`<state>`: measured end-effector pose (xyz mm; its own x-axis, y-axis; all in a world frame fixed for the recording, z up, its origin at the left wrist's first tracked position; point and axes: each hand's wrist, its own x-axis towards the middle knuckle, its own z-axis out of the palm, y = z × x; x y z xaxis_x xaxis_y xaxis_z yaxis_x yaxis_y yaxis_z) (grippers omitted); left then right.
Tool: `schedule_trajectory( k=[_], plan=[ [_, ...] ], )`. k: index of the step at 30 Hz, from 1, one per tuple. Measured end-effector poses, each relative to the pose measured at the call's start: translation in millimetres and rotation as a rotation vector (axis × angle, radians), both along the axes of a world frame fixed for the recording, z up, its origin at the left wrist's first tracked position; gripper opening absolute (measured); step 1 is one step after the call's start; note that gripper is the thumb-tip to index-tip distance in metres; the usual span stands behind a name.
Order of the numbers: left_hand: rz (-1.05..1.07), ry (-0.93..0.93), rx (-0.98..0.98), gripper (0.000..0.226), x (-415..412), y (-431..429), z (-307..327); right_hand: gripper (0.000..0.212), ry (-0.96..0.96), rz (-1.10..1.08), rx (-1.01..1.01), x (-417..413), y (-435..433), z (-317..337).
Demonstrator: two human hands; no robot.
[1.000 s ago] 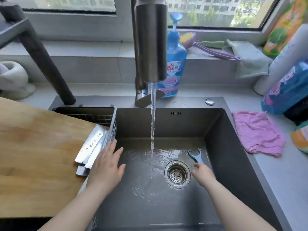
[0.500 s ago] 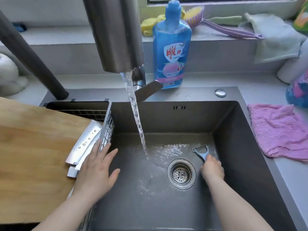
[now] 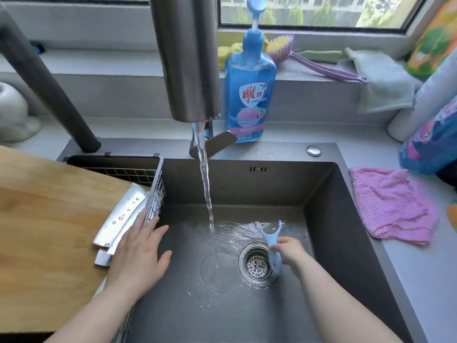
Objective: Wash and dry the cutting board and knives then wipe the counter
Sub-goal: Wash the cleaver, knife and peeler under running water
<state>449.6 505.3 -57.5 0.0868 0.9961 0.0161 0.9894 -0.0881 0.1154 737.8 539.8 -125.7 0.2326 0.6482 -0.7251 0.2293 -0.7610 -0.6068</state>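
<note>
Head view, left hand: the left hand (image 3: 138, 256) lies palm down at the sink's left edge, fingers (image 3: 148, 225) straight and spread, holding nothing.
Left hand contact: fingertips reach the near end of the knives (image 3: 118, 219); whether they press the blade or the wire basket (image 3: 157, 191) beside it cannot be told.
Right hand: the right hand (image 3: 290, 253) has its fingers curled round the handle of a blue peeler (image 3: 272, 246).
Peeler: head pointing up and away, handle crossing the right rim of the drain (image 3: 254, 266).
Knives: two steel blades stacked, wet with drops, on the right edge of the cutting board (image 3: 49, 231), against the basket.
Cutting board: wooden, left of the sink (image 3: 346, 219), lying over the basket's left part.
Water: a stream (image 3: 205, 181) runs from the faucet (image 3: 188, 58) and strikes the sink floor behind the drain.
Surface: a pink cloth (image 3: 390, 204) lies on the surface (image 3: 420, 280) right of the sink.
Change from half a second ago: the peeler lay flat on the sink floor right of the drain and is now lifted; the left hand and knives are where they were; water runs as before.
</note>
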Motion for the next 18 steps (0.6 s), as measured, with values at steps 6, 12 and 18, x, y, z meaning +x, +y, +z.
schedule_trajectory(
  k=[6, 12, 18],
  plan=[
    [0.038, -0.148, -0.017, 0.032, -1, -4, 3, 0.022, 0.517, 0.013, 0.143, -53, -14, 71],
    [-0.001, -0.407, 0.06, 0.034, 18, -23, 26, 0.023, 0.621, 0.026, 0.218, -96, -24, 101],
    [0.218, -0.886, -0.378, 0.013, 50, -27, 35, 0.012, 0.648, -0.111, 0.253, -122, -33, 108]
  ],
)
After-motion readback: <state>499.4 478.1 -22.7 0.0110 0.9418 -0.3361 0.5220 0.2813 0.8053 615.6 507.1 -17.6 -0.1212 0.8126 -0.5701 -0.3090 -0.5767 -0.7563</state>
